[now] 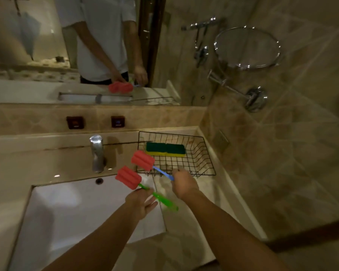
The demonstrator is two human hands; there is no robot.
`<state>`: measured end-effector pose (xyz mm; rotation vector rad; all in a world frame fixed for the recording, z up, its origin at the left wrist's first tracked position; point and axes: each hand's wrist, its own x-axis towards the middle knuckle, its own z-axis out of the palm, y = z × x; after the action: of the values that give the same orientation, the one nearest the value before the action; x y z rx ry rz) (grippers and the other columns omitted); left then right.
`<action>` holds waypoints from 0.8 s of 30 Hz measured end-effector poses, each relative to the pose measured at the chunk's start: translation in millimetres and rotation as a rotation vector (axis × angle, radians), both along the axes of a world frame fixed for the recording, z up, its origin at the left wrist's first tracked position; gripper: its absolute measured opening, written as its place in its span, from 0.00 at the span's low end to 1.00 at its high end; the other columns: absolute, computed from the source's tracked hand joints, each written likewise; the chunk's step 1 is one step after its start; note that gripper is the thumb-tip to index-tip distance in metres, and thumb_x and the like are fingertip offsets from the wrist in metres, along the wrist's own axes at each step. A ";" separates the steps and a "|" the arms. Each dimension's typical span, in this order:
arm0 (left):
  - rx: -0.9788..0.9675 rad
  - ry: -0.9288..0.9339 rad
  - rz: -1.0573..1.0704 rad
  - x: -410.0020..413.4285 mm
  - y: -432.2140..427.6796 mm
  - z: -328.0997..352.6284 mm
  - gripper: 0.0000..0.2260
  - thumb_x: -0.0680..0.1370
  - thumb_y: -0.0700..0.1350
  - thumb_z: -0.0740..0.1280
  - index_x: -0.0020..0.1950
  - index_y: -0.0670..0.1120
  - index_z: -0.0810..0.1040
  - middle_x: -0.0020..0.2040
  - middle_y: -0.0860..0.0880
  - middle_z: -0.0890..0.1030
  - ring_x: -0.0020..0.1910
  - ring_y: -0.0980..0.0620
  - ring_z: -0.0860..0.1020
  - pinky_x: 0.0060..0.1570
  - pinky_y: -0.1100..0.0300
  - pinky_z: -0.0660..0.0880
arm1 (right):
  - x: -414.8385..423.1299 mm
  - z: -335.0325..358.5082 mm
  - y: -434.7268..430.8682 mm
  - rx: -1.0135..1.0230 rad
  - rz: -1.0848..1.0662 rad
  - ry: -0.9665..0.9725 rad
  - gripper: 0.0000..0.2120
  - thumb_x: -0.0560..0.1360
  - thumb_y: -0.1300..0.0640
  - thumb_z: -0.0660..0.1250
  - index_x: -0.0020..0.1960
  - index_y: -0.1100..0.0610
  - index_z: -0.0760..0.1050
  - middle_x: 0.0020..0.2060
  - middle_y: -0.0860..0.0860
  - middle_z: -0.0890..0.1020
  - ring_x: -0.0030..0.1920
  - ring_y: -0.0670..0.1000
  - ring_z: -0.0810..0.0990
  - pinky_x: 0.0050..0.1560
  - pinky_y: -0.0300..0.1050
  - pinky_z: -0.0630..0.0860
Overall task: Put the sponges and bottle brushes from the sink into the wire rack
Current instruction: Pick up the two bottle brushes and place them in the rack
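Observation:
My left hand (142, 202) grips the green handle of a bottle brush (128, 177) with a red foam head, held over the sink's right edge. My right hand (183, 183) holds a second brush (142, 160) by its blue handle; its red foam head hovers at the left front corner of the black wire rack (205, 153). Two green-and-yellow sponges (165, 149) lie side by side at the back of the rack. The white sink (70, 216) below my left arm shows nothing in its basin.
A chrome faucet (97, 153) stands behind the sink, left of the rack. The rack sits on the marble counter (186, 241) in the corner by the tiled right wall. A large mirror (37, 45) faces me; a round swing-arm mirror (247, 47) hangs on the right wall.

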<state>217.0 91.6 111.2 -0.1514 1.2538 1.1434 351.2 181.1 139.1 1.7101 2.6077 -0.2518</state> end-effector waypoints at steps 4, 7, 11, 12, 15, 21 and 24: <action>-0.004 -0.004 0.012 24.0 43.4 9.0 0.03 0.76 0.34 0.68 0.47 0.40 0.77 0.46 0.43 0.80 0.51 0.44 0.80 0.50 0.47 0.80 | 13.3 2.0 54.4 0.032 -0.024 0.007 0.10 0.77 0.60 0.66 0.58 0.57 0.76 0.55 0.55 0.76 0.50 0.56 0.77 0.49 0.50 0.78; -0.009 0.002 0.055 39.2 75.4 9.8 0.03 0.77 0.34 0.68 0.46 0.40 0.76 0.44 0.44 0.79 0.44 0.45 0.80 0.39 0.54 0.81 | 17.6 -3.3 98.8 -0.004 -0.017 -0.004 0.10 0.77 0.59 0.66 0.58 0.57 0.76 0.54 0.56 0.75 0.50 0.56 0.77 0.48 0.51 0.78; -0.072 0.094 0.076 51.8 113.0 0.6 0.02 0.76 0.35 0.70 0.44 0.39 0.77 0.37 0.42 0.79 0.36 0.46 0.79 0.36 0.55 0.80 | 17.1 -23.2 148.8 -0.038 0.043 -0.054 0.12 0.77 0.60 0.66 0.59 0.58 0.73 0.54 0.57 0.75 0.51 0.58 0.76 0.45 0.50 0.75; -0.074 0.078 0.105 53.2 120.1 -3.0 0.02 0.75 0.36 0.70 0.45 0.39 0.78 0.38 0.41 0.81 0.36 0.46 0.81 0.34 0.56 0.82 | 16.3 -29.2 158.7 -0.045 0.057 -0.065 0.12 0.77 0.59 0.65 0.60 0.57 0.73 0.54 0.57 0.75 0.51 0.57 0.76 0.45 0.50 0.75; -0.089 0.049 0.202 55.8 136.6 -12.4 0.02 0.75 0.35 0.70 0.46 0.40 0.79 0.41 0.40 0.83 0.36 0.46 0.83 0.28 0.58 0.81 | 13.1 -49.3 183.1 -0.079 0.110 -0.118 0.13 0.77 0.61 0.64 0.61 0.58 0.72 0.56 0.58 0.74 0.53 0.58 0.76 0.48 0.51 0.77; -0.100 0.074 0.306 55.1 155.3 -32.9 0.02 0.74 0.33 0.71 0.44 0.37 0.80 0.46 0.38 0.82 0.42 0.43 0.83 0.35 0.57 0.83 | 10.7 -83.3 204.8 -0.106 0.194 -0.086 0.12 0.77 0.66 0.61 0.60 0.63 0.73 0.55 0.61 0.75 0.52 0.62 0.76 0.46 0.51 0.75; -0.082 0.097 0.315 55.3 159.1 -37.8 0.02 0.74 0.32 0.71 0.45 0.35 0.80 0.47 0.37 0.81 0.43 0.44 0.83 0.40 0.56 0.83 | 9.3 -92.6 209.3 -0.076 0.178 -0.070 0.11 0.78 0.66 0.61 0.59 0.62 0.74 0.55 0.61 0.76 0.52 0.61 0.77 0.48 0.52 0.76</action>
<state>272.3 250.7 73.3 -0.3687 1.3962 1.3820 360.5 390.4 46.5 1.4265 2.6407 -0.2783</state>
